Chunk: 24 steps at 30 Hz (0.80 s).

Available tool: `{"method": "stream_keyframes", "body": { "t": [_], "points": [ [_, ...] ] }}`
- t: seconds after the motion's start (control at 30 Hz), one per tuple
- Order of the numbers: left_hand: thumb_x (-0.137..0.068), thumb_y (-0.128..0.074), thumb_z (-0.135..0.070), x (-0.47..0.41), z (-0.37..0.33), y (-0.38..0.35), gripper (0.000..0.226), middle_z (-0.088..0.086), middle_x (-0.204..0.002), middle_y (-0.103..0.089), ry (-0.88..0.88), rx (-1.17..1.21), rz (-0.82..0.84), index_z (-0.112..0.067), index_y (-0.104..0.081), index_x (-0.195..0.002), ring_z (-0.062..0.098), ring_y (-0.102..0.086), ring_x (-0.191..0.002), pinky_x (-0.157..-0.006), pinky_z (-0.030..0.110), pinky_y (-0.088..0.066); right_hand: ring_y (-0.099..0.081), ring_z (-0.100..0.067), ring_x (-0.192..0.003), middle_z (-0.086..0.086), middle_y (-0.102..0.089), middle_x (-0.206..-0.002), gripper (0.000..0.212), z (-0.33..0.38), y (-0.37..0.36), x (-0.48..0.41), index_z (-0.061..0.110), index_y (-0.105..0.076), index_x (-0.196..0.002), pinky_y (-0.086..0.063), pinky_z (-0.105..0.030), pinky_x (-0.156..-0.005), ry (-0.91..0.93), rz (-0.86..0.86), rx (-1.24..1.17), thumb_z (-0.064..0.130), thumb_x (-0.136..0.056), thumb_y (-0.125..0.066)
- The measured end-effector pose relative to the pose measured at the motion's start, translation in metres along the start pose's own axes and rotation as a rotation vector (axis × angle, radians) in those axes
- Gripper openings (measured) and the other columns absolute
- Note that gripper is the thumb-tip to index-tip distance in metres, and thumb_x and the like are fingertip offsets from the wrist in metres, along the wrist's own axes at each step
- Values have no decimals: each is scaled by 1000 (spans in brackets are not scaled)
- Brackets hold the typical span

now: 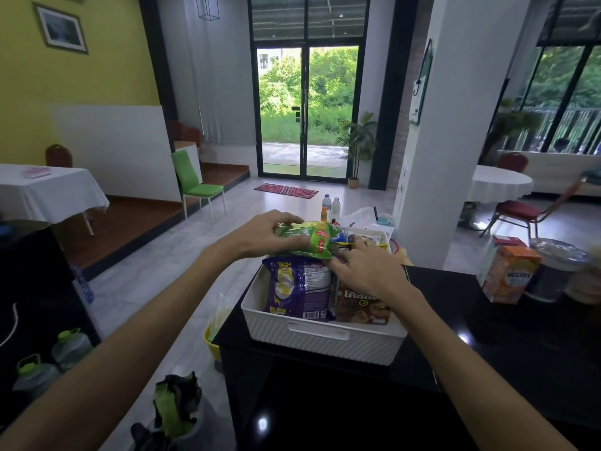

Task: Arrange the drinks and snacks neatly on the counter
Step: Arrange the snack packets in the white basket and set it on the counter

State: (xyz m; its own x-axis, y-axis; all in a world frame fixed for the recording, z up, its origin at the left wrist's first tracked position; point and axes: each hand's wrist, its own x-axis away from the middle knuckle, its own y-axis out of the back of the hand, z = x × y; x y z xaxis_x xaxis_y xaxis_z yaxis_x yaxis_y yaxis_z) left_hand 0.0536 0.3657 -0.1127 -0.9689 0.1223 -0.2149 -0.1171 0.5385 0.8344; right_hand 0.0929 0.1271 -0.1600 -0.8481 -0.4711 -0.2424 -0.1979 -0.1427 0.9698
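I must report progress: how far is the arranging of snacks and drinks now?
Done: a purple bag and a brown bag lie side by side in the white basket. In hand: the left hand grips a green bag over the basket, the right hand at its edge. Left: the orange carton and jar on the counter seem not yet arranged.

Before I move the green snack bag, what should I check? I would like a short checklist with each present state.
1. Left hand grips the green snack bag: ok.
2. Right hand holds it too: cannot tell; fingers are at its edge.
3. Green snack bag lies on top of the other packets: ok.
4. Purple bag and brown bag lie inside the white basket: ok.
5. Bare counter between white basket and orange box: ok.
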Motion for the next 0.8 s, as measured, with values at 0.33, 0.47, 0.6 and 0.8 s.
{"method": "stream_keyframes", "body": {
  "t": [0.33, 0.47, 0.6, 0.8],
  "points": [
    [-78, -82, -38, 14, 4, 8, 55, 2, -119, -66, -158, -68, -89, -23, -60, -126, 21, -62, -101, -87, 33, -51, -43, -29, -130, -11, -45, -146, 72, 1, 3, 4, 37, -56, -132, -40, -44, -99, -6, 3, -11, 73, -89, -11],
    [-81, -75, -47, 10, -10, 24, 46, 4, -106, -70, -135, -33, -147, -25, -56, -117, 16, -67, -86, -77, 34, -55, -44, -31, -128, -13, -44, -146, 67, 1, 5, 5, 39, -54, -134, -41, -43, -98, 15, 7, -8, 72, -91, -13],
    [-85, -71, -51, 2, -25, 47, 43, 5, -103, -69, -81, -176, -89, -26, -61, -119, 21, -65, -90, -74, 30, -49, -46, -29, -127, -11, -46, -144, 68, 2, 5, 6, 37, -57, -133, -43, -43, -96, 6, 12, 2, 71, -92, -15],
    [-89, -67, -47, -17, -44, 55, 43, 0, -110, -66, -29, -412, 104, -16, -67, -117, 17, -59, -95, -76, 34, -47, -47, -30, -125, -13, -47, -143, 66, 3, 8, 9, 36, -62, -127, -43, -43, -93, 15, 4, -8, 70, -92, -17]
  ]
}}
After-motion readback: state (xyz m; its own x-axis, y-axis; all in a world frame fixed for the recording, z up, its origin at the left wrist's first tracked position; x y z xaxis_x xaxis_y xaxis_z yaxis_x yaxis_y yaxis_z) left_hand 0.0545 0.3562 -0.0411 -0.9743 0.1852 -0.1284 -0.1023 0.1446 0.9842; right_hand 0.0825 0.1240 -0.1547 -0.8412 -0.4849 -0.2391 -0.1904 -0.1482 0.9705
